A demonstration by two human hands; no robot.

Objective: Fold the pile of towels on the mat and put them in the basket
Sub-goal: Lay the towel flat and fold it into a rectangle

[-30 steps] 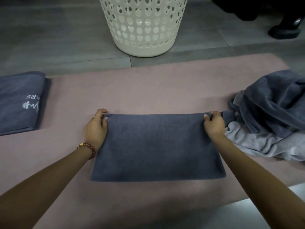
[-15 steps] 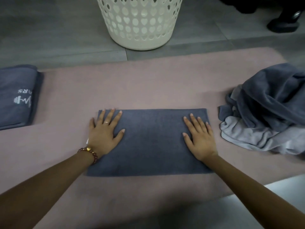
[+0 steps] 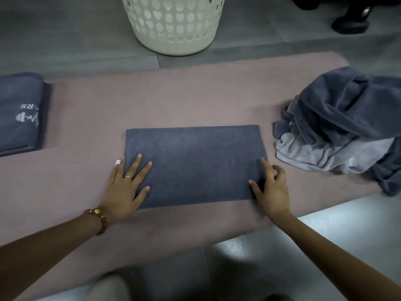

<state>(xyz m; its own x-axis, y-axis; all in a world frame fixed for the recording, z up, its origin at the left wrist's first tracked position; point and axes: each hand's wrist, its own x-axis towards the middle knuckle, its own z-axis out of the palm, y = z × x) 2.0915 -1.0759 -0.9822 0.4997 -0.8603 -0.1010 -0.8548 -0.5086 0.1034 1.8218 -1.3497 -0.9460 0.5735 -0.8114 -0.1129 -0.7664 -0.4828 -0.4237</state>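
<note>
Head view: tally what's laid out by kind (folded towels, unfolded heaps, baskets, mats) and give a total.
Folded towels: 2, the middle towel and the left towel
Unfolded heap: 1, towels inside uncountable
Basket: 1
Mat: 1
Total: 5

Dim, soft indoor light.
Glare whitens the floor [image 3: 338, 231] at lower right; edges bow and look slightly blurred.

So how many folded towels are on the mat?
2: logo towel at the left end, central plain towel touched by left hand and right hand. Left one may be stacked.
</note>
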